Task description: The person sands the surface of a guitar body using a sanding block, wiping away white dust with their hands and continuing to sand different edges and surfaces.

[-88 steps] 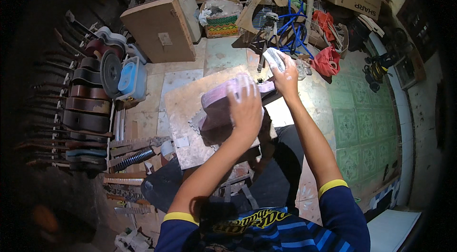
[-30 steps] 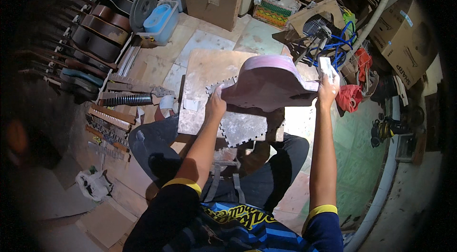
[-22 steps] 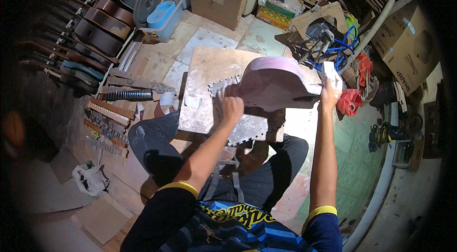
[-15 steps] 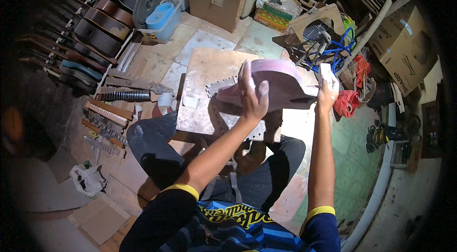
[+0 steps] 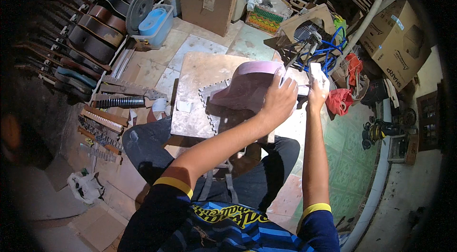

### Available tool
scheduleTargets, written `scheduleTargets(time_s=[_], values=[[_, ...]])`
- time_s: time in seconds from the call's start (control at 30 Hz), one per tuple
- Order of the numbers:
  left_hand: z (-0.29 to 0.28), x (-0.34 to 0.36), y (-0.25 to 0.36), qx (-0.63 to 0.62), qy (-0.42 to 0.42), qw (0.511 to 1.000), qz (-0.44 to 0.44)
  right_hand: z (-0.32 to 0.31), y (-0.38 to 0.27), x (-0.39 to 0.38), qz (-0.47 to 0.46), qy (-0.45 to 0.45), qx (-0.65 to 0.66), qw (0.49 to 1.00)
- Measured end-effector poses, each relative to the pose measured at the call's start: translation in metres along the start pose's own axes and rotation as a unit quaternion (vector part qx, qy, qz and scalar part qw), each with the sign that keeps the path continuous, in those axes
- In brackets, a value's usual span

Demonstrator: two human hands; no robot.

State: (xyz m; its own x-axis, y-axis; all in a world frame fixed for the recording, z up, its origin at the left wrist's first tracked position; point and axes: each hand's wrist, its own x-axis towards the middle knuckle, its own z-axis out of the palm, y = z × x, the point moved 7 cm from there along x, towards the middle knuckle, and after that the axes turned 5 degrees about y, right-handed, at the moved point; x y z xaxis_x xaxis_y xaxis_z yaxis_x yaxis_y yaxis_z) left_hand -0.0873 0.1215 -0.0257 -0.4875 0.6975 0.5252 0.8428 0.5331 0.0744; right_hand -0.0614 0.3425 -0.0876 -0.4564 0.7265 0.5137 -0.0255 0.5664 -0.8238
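A small unfinished guitar (image 5: 242, 91), with a dusty pinkish body, is tilted above a low wooden board (image 5: 190, 73). My right hand (image 5: 318, 91) is closed around its neck, near the pale head end (image 5: 315, 69). My left hand (image 5: 280, 98) lies across the body close to where the neck joins, its fingers bent over the upper edge. Whether a small sheet sits under those fingers is hidden. A grey mat with a toothed edge (image 5: 208, 101) lies beneath the guitar. Left of it on the board is a whitish scrap (image 5: 184, 106).
Several guitars hang in a rack (image 5: 97, 28) at the far left. Near my left knee lie files and combs of wood and metal (image 5: 102, 121). A blue tub (image 5: 157, 21) stands behind. At right are blue cords (image 5: 328, 54), a red cloth (image 5: 340, 99) and a cardboard box (image 5: 395, 45).
My left hand has slid from the body's wide end rightward to near the neck. The guitar has shifted slightly left. My right hand keeps its hold on the neck.
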Motion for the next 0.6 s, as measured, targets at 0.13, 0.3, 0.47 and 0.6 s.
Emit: scheduleTargets(time_s=[0.13,0.3,0.47,0.6], values=[[-0.015,-0.005,-0.019,-0.064,0.126,0.989,-0.049,-0.002,0.011,0.003,-0.004,0.020,-0.004,1.000],[-0.032,-0.024,-0.072,-0.170,0.202,0.950,-0.169,-0.003,0.015,-0.001,-0.015,0.041,-0.011,0.999],[-0.039,-0.027,-0.068,-0.152,0.193,0.959,-0.140,-0.004,-0.012,-0.012,-0.001,0.035,0.003,0.999],[-0.041,-0.024,-0.044,-0.124,0.144,0.977,-0.094,-0.011,-0.012,-0.015,-0.025,0.034,-0.005,0.999]])
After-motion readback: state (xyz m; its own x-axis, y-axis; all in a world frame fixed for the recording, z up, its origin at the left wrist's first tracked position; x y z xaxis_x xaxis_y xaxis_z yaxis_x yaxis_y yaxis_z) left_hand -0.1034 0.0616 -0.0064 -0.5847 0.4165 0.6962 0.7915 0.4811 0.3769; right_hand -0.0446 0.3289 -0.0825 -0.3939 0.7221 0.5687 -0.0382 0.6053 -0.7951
